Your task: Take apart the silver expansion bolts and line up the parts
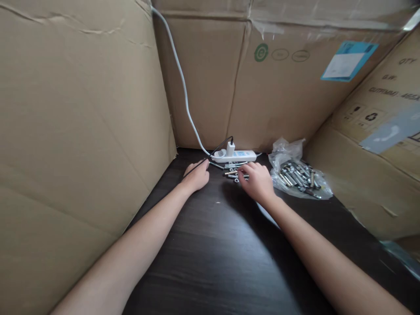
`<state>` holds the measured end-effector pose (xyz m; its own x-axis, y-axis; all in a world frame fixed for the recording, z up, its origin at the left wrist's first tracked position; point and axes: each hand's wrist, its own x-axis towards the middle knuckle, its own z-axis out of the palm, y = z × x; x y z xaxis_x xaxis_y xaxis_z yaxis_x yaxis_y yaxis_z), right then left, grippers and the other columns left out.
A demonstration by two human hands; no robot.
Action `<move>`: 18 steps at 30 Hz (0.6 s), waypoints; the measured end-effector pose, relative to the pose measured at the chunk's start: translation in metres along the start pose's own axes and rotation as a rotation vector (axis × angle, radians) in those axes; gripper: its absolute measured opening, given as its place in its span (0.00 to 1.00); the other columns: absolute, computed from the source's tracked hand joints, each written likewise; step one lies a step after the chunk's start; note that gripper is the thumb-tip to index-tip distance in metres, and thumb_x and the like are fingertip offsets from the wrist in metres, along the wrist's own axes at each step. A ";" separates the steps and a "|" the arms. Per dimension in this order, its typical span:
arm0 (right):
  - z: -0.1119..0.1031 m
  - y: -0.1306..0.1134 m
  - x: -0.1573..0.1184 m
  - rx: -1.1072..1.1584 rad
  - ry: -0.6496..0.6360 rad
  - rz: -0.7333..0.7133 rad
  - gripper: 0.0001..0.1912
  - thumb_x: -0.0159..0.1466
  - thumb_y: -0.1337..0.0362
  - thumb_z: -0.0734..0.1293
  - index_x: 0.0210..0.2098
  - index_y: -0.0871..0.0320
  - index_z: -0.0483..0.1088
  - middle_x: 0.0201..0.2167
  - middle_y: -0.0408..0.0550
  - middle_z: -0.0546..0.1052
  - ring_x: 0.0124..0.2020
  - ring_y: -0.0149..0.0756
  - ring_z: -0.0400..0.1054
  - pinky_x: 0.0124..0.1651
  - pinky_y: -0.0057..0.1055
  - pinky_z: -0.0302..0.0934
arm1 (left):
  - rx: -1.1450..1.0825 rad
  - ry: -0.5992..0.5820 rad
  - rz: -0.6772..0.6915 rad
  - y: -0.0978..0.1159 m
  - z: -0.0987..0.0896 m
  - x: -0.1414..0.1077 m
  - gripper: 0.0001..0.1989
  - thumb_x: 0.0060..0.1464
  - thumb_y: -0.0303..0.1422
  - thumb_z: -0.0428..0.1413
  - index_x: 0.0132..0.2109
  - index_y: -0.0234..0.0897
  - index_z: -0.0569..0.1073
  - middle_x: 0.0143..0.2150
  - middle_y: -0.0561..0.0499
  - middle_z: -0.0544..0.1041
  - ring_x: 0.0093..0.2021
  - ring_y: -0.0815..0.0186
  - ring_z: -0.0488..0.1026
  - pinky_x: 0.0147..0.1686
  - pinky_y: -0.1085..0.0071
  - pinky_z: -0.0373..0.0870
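On the dark table my left hand point(197, 176) rests with its fingers curled, beside the left end of a loose bolt point(216, 165); whether it holds anything is hidden. Several metal bolts point(235, 165) and small nuts point(236, 180) lie in a group between my hands. My right hand point(257, 180) is at the right side of this group, thumb and forefinger bent together around the end of a bolt point(231, 173). To the right of it, a clear plastic bag point(285, 151) lies open with many metal bolts point(297, 177) on it.
A white power strip point(251, 155) with a plugged-in charger point(230, 149) lies behind the bolts. A white cable point(183, 83) climbs the back cardboard wall point(210, 65); a black cable point(215, 151) crosses above my left hand. Cardboard also stands left point(82, 109) and right point(361, 175).
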<state>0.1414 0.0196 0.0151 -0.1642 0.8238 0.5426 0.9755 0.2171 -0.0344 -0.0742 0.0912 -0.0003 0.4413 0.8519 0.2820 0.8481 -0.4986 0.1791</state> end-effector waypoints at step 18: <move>-0.011 0.036 -0.054 0.258 -0.029 -0.032 0.07 0.62 0.66 0.60 0.35 0.57 0.70 0.28 0.45 0.71 0.33 0.37 0.63 0.38 0.33 0.52 | -0.287 0.208 -0.039 0.008 0.015 0.011 0.13 0.52 0.23 0.44 0.43 0.38 0.67 0.43 0.48 0.67 0.40 0.64 0.68 0.44 0.68 0.66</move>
<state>0.1868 -0.0227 -0.0056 -0.2019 0.8285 0.5224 0.9008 0.3664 -0.2329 -0.0587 0.0988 -0.0100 0.3163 0.8351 0.4500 0.7330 -0.5162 0.4429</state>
